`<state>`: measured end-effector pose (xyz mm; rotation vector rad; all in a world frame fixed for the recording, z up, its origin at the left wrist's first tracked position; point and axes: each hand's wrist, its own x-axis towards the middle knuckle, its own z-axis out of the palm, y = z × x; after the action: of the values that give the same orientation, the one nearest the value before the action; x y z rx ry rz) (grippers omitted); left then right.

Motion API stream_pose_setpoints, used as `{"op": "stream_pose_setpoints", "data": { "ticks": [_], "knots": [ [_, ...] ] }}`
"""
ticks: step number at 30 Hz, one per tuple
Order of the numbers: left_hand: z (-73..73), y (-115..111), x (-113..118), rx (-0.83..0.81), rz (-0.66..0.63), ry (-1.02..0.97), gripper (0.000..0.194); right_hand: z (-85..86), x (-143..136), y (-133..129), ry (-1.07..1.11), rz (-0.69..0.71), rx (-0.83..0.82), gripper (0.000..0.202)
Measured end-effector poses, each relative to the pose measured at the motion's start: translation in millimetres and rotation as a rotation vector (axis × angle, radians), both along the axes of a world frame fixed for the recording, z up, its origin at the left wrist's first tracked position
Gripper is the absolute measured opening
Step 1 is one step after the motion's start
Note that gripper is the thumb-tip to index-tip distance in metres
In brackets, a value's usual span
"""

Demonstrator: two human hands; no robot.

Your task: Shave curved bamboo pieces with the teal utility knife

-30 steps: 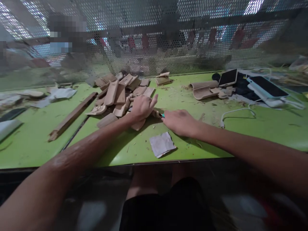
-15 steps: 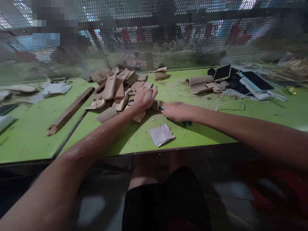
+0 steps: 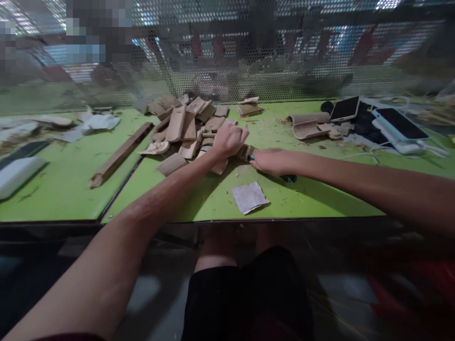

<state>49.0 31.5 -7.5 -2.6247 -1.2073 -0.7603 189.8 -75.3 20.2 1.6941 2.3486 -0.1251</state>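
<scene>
My left hand (image 3: 230,139) is closed on a small curved wooden piece (image 3: 245,152) at the right side of a heap of similar pieces (image 3: 177,123); one finger sticks up. Just right of it, my right hand (image 3: 272,161) is wrapped round a tool with a teal and black handle (image 3: 289,178). The tool's working end meets the wooden piece between my hands, but its kind is hidden by my fingers. A square of grey sandpaper-like sheet (image 3: 250,197) lies in front of my hands.
A long wooden bar (image 3: 122,154) lies left of the heap, by a seam in the green table (image 3: 199,203). Curved wooden pieces (image 3: 307,126), two phones (image 3: 345,108) and white cables are at right. A perforated screen (image 3: 220,61) stands behind.
The whole view has shifted, so the table's things appear farther right. Both hands keep about the same place on the wooden piece and the tool.
</scene>
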Motion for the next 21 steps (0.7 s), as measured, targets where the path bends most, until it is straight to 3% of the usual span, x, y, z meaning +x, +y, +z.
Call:
{"op": "stream_pose_setpoints", "data": {
  "ticks": [6, 9, 15, 21],
  "knots": [
    [-0.3, 6, 4, -0.009, -0.045, 0.027, 0.058, -1.8, -3, -1, -0.044, -0.009, 0.027, 0.037],
    [1.2, 7, 2, -0.004, -0.089, 0.030, 0.055, 7.1, -8, -5, -0.077, -0.038, 0.027, 0.042],
    [1.5, 11, -4, 0.012, -0.216, 0.045, 0.054, 28.3, -11, -10, -0.148, 0.074, -0.082, 0.037],
    [-5.4, 18, -1, 0.017, -0.238, -0.022, 0.051, 21.3, -20, -12, -0.228, 0.098, -0.072, 0.033]
  ]
}}
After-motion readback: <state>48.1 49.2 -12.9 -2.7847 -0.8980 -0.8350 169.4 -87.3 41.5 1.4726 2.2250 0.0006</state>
